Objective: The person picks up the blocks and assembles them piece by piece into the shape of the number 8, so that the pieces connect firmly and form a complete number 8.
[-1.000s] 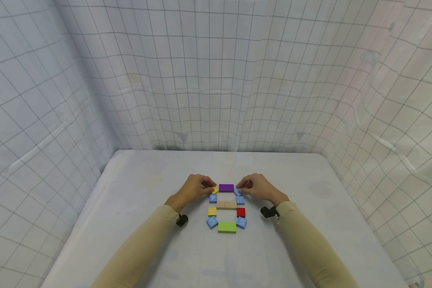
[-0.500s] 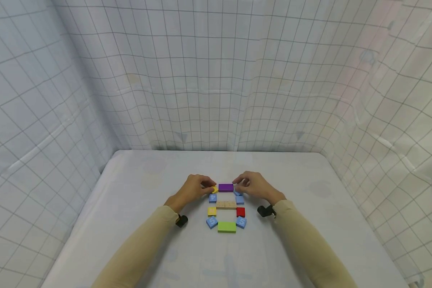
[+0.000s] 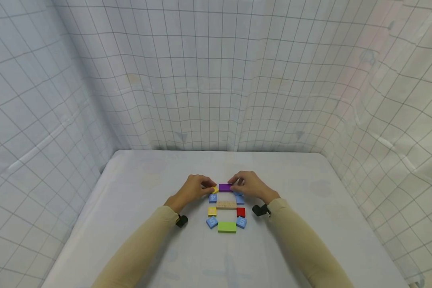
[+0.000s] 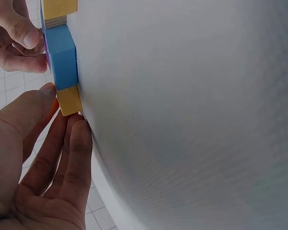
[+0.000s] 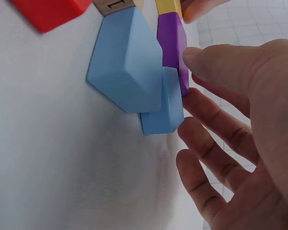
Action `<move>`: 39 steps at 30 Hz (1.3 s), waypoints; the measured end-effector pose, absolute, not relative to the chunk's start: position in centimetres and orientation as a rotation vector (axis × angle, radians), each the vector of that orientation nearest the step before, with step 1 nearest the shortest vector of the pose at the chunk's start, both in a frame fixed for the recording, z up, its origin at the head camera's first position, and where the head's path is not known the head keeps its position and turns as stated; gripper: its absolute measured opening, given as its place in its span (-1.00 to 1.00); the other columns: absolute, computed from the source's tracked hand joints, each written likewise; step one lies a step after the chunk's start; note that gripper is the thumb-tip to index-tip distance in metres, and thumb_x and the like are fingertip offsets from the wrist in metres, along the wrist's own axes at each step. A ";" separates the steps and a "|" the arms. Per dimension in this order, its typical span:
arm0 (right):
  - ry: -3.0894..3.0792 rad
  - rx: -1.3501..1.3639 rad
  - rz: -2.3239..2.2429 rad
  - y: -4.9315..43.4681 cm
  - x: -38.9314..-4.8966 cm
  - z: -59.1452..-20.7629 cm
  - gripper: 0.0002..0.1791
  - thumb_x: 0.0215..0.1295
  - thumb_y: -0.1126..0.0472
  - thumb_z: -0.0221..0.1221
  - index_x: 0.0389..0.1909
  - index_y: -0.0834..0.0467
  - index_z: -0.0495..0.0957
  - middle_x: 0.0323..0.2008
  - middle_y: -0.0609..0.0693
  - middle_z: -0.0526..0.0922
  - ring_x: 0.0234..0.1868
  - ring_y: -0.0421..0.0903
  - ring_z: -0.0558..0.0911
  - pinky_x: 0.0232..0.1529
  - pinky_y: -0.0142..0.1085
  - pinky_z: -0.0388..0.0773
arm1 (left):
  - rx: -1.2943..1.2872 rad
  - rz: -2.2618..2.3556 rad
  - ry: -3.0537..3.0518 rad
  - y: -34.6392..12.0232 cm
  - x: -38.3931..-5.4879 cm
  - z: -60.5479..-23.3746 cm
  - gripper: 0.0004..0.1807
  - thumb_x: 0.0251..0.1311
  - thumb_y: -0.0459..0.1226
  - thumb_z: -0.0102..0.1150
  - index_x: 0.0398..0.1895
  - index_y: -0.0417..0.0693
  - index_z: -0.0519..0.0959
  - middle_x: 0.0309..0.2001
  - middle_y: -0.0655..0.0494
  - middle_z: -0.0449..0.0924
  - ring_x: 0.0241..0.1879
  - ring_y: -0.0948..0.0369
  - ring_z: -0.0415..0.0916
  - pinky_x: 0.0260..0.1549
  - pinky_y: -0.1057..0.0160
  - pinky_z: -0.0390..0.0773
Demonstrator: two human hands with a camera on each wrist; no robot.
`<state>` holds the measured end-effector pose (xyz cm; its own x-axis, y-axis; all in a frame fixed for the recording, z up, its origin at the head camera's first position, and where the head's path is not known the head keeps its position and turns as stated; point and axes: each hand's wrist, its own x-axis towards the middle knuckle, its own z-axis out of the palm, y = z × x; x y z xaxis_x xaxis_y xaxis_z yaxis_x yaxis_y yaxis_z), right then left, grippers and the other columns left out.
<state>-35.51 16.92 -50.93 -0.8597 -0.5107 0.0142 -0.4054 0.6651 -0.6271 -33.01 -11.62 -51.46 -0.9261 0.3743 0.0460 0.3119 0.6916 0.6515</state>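
At the far end of a ladder-like layout of flat blocks, my left hand (image 3: 194,189) pinches a yellow block (image 3: 215,190) between thumb and fingers. That yellow block (image 4: 70,101) sits against a blue block (image 4: 62,57) in the left wrist view. My right hand (image 3: 251,186) holds the right end of a purple block (image 3: 225,188), thumb on the near side and index finger on the far side. In the right wrist view the purple block (image 5: 169,40) adjoins a blue block (image 5: 162,115). The right hand partly covers that blue block in the head view.
Nearer lie blue number blocks (image 3: 213,199), a wooden block (image 3: 226,205), a yellow block (image 3: 212,211), a red block (image 3: 241,212) and a green block (image 3: 227,227). A white cloth covers the table (image 3: 158,248). Checked curtains (image 3: 216,80) enclose its back and sides.
My right hand has left the far-right blue block and shifted left onto the purple block's end. The left hand has stayed on the yellow block.
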 end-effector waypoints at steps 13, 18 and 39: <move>2.719 -0.745 -0.965 16.8 -35.8 -51.5 -0.72 0.59 0.15 0.51 0.22 0.05 0.88 0.09 -0.04 0.88 -0.02 -0.15 0.67 0.03 -0.33 0.64 | 0.578 1.056 2.810 -11.6 -33.1 -51.5 -0.79 0.58 -0.28 0.52 0.17 -0.06 0.89 0.08 0.04 0.94 0.16 0.07 0.85 0.36 -0.03 0.81; 2.726 -0.740 -0.964 16.8 -35.8 -51.6 -0.72 0.59 0.15 0.51 0.22 0.05 0.88 0.07 -0.04 0.88 -0.02 -0.14 0.66 0.03 -0.32 0.64 | 0.571 1.057 2.811 -11.6 -33.0 -51.4 -0.79 0.58 -0.28 0.52 0.17 -0.06 0.88 0.09 0.03 0.94 0.15 0.07 0.85 0.36 -0.03 0.81; 2.785 -0.657 -0.983 17.1 -34.9 -51.3 -0.72 0.62 0.10 0.49 0.25 0.01 0.86 0.14 -0.02 0.86 0.07 -0.08 0.73 0.14 -0.16 0.77 | 0.518 1.080 2.827 -11.5 -32.7 -51.3 -0.76 0.61 -0.21 0.50 0.20 -0.07 0.86 0.09 0.01 0.91 0.13 0.08 0.85 0.30 -0.03 0.84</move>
<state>-34.90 17.11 -51.33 -0.8992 -0.4361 0.0346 -0.3612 0.6955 -0.6211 -32.73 -11.52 -51.28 -0.9406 0.3354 0.0535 0.2856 0.6959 0.6589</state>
